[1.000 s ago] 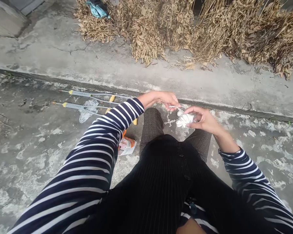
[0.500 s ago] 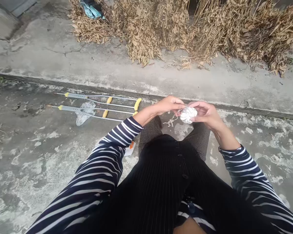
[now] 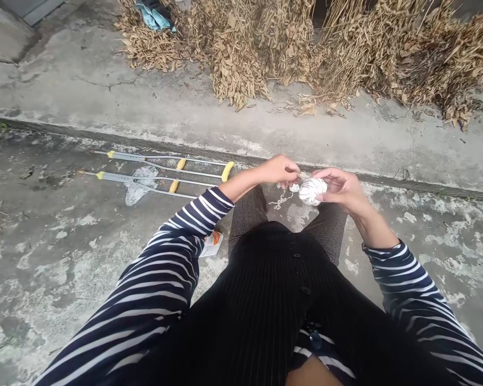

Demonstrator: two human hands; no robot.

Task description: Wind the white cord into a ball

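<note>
Fingertip grip of right hand [image 3: 341,192] on string ball [image 3: 313,192] near concrete ledge [image 3: 410,185]

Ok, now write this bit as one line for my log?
left hand: fingers at white string | right hand: holding string ball | nearby: two crutches

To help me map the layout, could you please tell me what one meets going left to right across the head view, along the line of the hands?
Crutches → left hand → white bundle → right hand
</note>
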